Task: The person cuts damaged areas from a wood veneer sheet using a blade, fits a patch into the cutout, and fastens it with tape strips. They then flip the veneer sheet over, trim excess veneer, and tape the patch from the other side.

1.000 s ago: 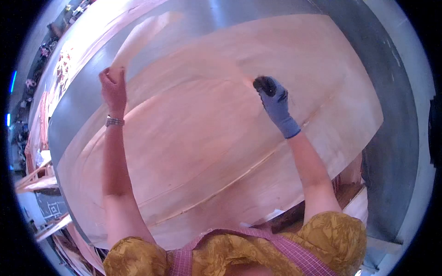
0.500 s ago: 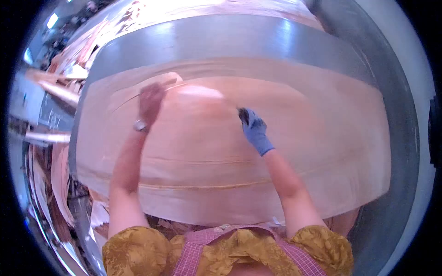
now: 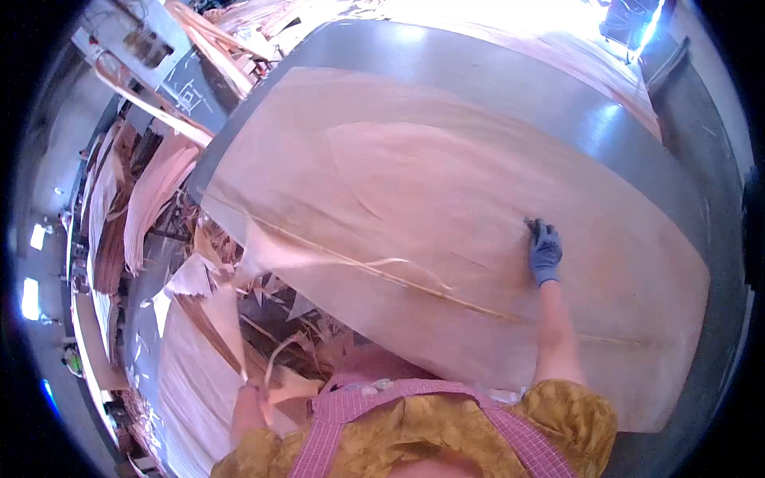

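A large thin pinkish wood sheet point(image 3: 414, 167) lies over a grey metal table point(image 3: 374, 48). My right hand point(image 3: 546, 248), in a blue-grey glove with dark fingertips, is closed low over the right part of the sheet; whatever its fingers hold is too small to make out. At the lower left, beside my body, my bare left hand point(image 3: 253, 392) is closed round the end of a thin veneer strip point(image 3: 275, 253). The strip bends up over the table's near edge, and its curled end lies on the sheet near a yellowish seam line.
Torn veneer scraps point(image 3: 311, 342) are heaped below the near left edge. Stacks of pinkish veneer point(image 3: 159, 191) stand at the left, with long strips near a grey machine or panel point(image 3: 187, 88). More sheets lie beyond the far edge.
My left hand has swung down from above the sheet to my lower left, bringing the strip with it. The view has turned left, and my gloved right hand appears further right.
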### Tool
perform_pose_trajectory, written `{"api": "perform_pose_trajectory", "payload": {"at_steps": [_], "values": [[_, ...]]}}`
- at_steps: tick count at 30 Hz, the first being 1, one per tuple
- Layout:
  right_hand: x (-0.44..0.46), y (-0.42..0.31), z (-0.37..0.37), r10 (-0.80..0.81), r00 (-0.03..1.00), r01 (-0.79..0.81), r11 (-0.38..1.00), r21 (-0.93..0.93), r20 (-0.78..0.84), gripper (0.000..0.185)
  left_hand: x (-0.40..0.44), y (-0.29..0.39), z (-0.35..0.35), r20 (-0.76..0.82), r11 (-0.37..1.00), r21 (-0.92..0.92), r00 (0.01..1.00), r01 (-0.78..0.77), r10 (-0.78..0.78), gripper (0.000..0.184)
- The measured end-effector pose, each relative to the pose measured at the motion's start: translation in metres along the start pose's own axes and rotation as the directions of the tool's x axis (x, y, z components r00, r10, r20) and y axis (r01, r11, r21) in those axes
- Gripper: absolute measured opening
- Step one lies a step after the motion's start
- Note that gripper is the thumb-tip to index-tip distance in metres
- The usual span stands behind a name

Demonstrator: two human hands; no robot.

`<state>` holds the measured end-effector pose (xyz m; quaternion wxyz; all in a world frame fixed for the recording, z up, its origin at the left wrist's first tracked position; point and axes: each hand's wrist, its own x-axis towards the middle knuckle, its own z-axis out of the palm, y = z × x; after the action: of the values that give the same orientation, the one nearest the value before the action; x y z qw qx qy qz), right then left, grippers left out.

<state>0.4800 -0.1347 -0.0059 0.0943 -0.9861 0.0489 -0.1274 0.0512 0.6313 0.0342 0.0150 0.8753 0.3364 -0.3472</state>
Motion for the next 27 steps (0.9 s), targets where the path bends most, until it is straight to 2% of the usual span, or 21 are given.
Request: {"api": "perform_pose_trajectory", "payload": {"at_steps": [2, 4, 5, 8, 10, 11, 13, 14, 15, 16, 17, 18, 19, 20, 21, 22, 23, 24, 25, 26, 27], "values": [[0.0, 0.015, 0.014, -0.035, 0.999, 0.035, 0.999, 0.02, 0.019, 0.035, 0.029, 0.024, 0.007, -0.106, 0.975, -0.005, 0.97, -0.221, 0.22, 0.022], [0.01, 0.032, 0.043, -0.104, 0.994, 0.101, 0.992, 0.074, 0.034, 0.033, 0.071, 0.036, -0.023, -0.075, 0.954, 0.229, 0.973, -0.196, 0.218, 0.022], [0.011, 0.033, 0.05, 0.0, 0.999, -0.003, 0.997, 0.081, 0.045, 0.034, 0.096, 0.04, -0.045, 0.043, 0.873, 0.461, 0.986, -0.161, 0.159, 0.022], [0.024, -0.002, 0.005, 0.304, 0.909, -0.315, 0.949, -0.006, 0.286, 0.033, 0.147, 0.011, -0.093, -0.105, 0.918, 0.354, 0.968, -0.179, 0.229, 0.022], [0.007, -0.037, -0.01, 0.287, 0.947, -0.282, 0.958, -0.051, 0.144, 0.034, 0.197, -0.015, -0.124, -0.013, 0.888, 0.433, 0.984, -0.153, 0.175, 0.023], [-0.003, -0.055, -0.02, 0.271, 0.96, -0.266, 0.961, -0.072, 0.066, 0.035, 0.225, -0.027, -0.137, 0.075, 0.923, 0.256, 0.958, -0.288, 0.278, 0.027], [-0.036, -0.107, -0.04, -0.003, 0.997, -0.002, 0.998, -0.062, -0.078, 0.037, 0.316, -0.047, -0.175, 0.124, 0.859, -0.144, 0.852, -0.492, 0.509, 0.042], [-0.047, -0.137, -0.044, 0.228, 0.972, -0.224, 0.973, 0.058, -0.063, 0.038, 0.357, -0.058, -0.2, 0.109, 0.759, -0.332, 0.777, -0.559, 0.62, 0.051], [-0.063, -0.168, -0.049, 0.195, 0.965, -0.172, 0.975, 0.139, -0.172, 0.038, 0.389, -0.07, -0.224, 0.077, 0.62, -0.506, 0.685, -0.599, 0.724, 0.059], [-0.075, -0.201, -0.05, 0.349, 0.929, -0.321, 0.924, 0.21, -0.119, 0.038, 0.394, -0.052, -0.277, -0.058, 0.541, -0.505, 0.651, -0.673, 0.757, 0.052], [-0.088, -0.212, -0.032, 0.398, 0.903, -0.351, 0.9, 0.258, -0.16, 0.037, 0.39, -0.03, -0.337, -0.19, 0.558, -0.498, 0.711, -0.664, 0.677, 0.048], [-0.097, -0.223, -0.017, 0.445, 0.873, -0.378, 0.875, 0.303, -0.198, 0.038, 0.388, -0.02, -0.396, -0.375, 0.453, -0.546, 0.689, -0.704, 0.62, 0.037], [-0.101, -0.245, -0.015, 0.488, 0.86, -0.413, 0.836, 0.361, -0.148, 0.036, 0.383, -0.004, -0.454, -0.47, 0.277, -0.647, 0.658, -0.71, 0.589, 0.025], [-0.104, -0.275, -0.015, 0.525, 0.846, -0.446, 0.793, 0.415, -0.096, 0.034, 0.401, 0.014, -0.502, -0.633, 0.081, -0.613, 0.549, -0.786, 0.546, 0.021], [-0.101, -0.304, -0.016, 0.556, 0.83, -0.475, 0.748, 0.464, -0.045, 0.032, 0.415, 0.025, -0.552, -0.627, -0.154, -0.742, 0.593, -0.653, 0.505, 0.024], [-0.096, -0.332, -0.015, 0.516, 0.856, -0.447, 0.768, 0.459, -0.03, 0.031, 0.398, 0.037, -0.6, -0.799, 0.13, -0.457, 0.47, -0.88, 0.375, 0.024], [-0.09, -0.357, -0.015, 0.473, 0.881, -0.417, 0.789, 0.452, -0.014, 0.03, 0.431, 0.056, -0.636, -0.955, -0.07, -0.146, 0.123, -0.987, 0.27, 0.028], [-0.081, -0.38, -0.013, 0.427, 0.904, -0.383, 0.809, 0.445, 0.002, 0.03, 0.437, 0.066, -0.68, -0.924, 0.034, -0.279, 0.278, -0.96, 0.263, 0.041], [-0.065, -0.4, -0.006, 0.324, 0.946, -0.281, 0.799, 0.531, 0.012, 0.029, 0.439, 0.069, -0.714, -0.869, -0.124, -0.438, 0.384, -0.89, 0.311, 0.058], [-0.049, -0.421, 0.005, 0.213, 0.977, -0.176, 0.77, 0.613, 0.013, 0.028, 0.405, 0.07, -0.733, -0.943, -0.244, -0.327, 0.299, -0.913, 0.146, 0.056], [-0.03, -0.459, 0.009, 0.28, 0.957, -0.243, 0.648, 0.722, 0.071, 0.028, 0.395, 0.075, -0.747, -0.953, -0.388, -0.301, 0.284, -0.871, 0.101, 0.044]]}}
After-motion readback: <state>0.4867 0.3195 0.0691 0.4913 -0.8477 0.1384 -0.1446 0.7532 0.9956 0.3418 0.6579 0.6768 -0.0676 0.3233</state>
